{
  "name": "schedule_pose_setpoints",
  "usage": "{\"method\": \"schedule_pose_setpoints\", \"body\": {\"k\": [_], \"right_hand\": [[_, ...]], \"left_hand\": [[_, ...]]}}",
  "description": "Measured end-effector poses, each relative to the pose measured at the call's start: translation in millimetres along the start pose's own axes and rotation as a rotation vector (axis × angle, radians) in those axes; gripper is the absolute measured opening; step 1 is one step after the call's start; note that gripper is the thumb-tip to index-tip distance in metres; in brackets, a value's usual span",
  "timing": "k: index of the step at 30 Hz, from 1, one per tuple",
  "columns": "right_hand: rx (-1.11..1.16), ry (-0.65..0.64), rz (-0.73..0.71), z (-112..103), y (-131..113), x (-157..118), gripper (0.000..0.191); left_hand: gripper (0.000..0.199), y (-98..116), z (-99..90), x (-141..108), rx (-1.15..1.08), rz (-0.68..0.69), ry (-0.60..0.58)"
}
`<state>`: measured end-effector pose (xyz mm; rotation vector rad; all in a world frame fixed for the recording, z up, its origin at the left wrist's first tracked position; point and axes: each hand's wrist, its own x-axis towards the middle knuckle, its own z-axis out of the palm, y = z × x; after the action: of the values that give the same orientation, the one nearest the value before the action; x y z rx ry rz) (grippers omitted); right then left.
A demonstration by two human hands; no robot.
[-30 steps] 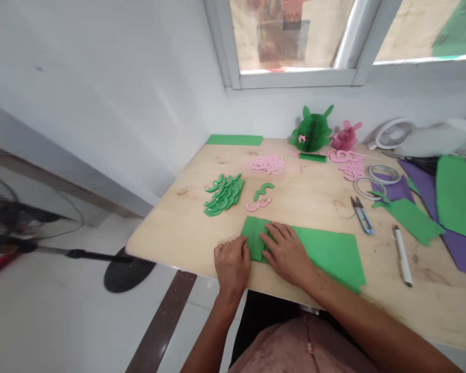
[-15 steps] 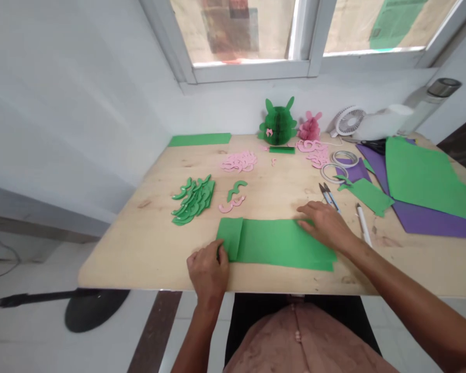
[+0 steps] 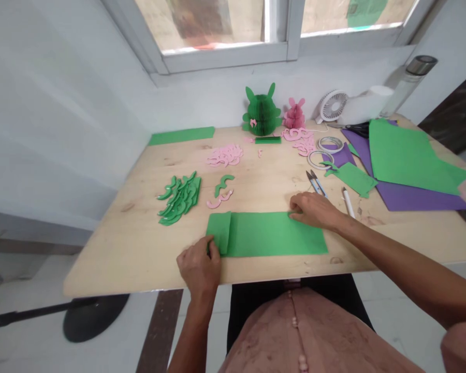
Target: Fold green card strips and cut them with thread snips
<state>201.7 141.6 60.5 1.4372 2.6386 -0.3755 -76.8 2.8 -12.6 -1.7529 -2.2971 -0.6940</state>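
Note:
A long green paper strip [image 3: 270, 234] lies flat near the front edge of the table, its left end folded over to the right into a short flap [image 3: 219, 230]. At that folded end, my left hand [image 3: 199, 263] is closed with thumb and forefinger on the paper's edge. My right hand [image 3: 314, 209] has its fingers curled together on the strip's far edge toward the right; the fingertips are partly hidden. Just beyond the strip are a wavy green cut-out [image 3: 223, 184] and a pink one [image 3: 220, 199].
A heap of green cut-outs [image 3: 180, 199] lies left, pink cut-outs [image 3: 225, 155] behind. Small blue-handled snips [image 3: 317, 184], a white pen [image 3: 348, 202] and tape rolls [image 3: 320, 159] lie right, near green sheets [image 3: 404, 155] over purple ones. A green honeycomb paper figure [image 3: 261, 115] stands at the back.
The right hand's fingers have curled in at the strip's far edge. The strip's right-hand layers, offset before, now lie lined up. The whole view has shifted a little.

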Motion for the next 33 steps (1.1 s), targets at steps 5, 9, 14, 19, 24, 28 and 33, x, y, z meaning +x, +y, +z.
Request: {"method": "schedule_pose_setpoints", "body": {"k": [5,9,14,19,24,28,33], "right_hand": [[-0.032,0.019,-0.014,1,-5,-4,0.011],[-0.037,0.014,-0.009,2,-7,-4,0.012],[-0.018,-0.001,0.025,3,-7,-2,0.011],[0.04,-0.03,0.063,4,-5,-3,0.013],[0.112,-0.083,0.061,3,2,-2,0.015],[0.151,-0.096,0.041,6,5,-1,0.016],[0.188,-0.084,0.02,12,10,-3,0.017]], "left_hand": [[0.026,0,0.7,0,0.009,0.013,0.002],[0.027,-1,1.0,-1,0.016,0.012,-0.002],[0.026,-1,0.9,-1,0.02,0.025,-0.001],[0.026,2,0.4,0,0.034,0.025,0.025],[0.026,2,1.3,-1,0.027,0.015,0.02],[0.026,2,0.9,-1,-0.004,0.004,0.039],[0.027,6,-4.9,1,0.02,-0.075,0.009]]}}
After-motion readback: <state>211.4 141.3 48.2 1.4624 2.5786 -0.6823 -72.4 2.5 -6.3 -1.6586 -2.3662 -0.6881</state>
